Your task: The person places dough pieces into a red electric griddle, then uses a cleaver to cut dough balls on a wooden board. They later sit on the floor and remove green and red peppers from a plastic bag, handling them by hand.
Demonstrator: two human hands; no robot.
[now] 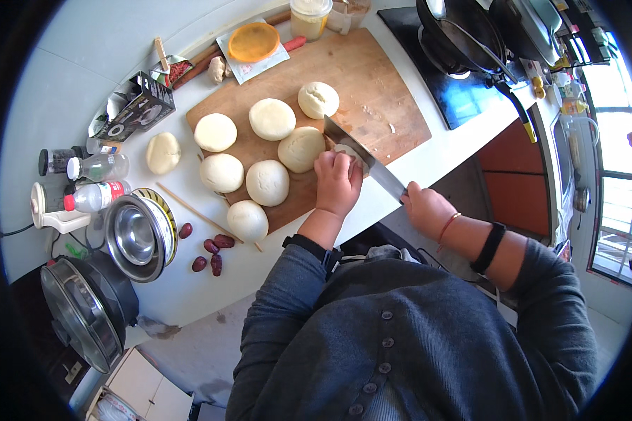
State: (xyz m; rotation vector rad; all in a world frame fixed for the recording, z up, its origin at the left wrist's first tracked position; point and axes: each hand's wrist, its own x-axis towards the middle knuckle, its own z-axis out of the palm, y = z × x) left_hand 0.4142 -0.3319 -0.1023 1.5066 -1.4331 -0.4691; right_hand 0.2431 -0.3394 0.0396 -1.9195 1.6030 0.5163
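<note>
My right hand (pixel 427 209) grips the handle of a kitchen cleaver (pixel 366 158), whose broad blade slants across the near edge of a wooden cutting board (pixel 395 100). Close beside the blade, my left hand (pixel 338 181) curls its fingers over a pale piece of dough (pixel 351 152), mostly hidden by fingers and steel. Several smooth round dough balls sit left of the cleaver, one of them (pixel 301 150) next to my left fingers. A dough ball with a cracked top (pixel 318 100) lies just beyond the blade's tip. Small dough scraps (pixel 392 128) dot the board's right part.
Red dates (pixel 216 264) and a thin wooden stick (pixel 195 210) lie on the white counter. Left stand nested metal bowls (pixel 137 237), bottles (pixel 100 167) and a lidded electric pot (pixel 84 313). A wok (pixel 463 42) rests on the cooktop at right, its handle jutting past the counter.
</note>
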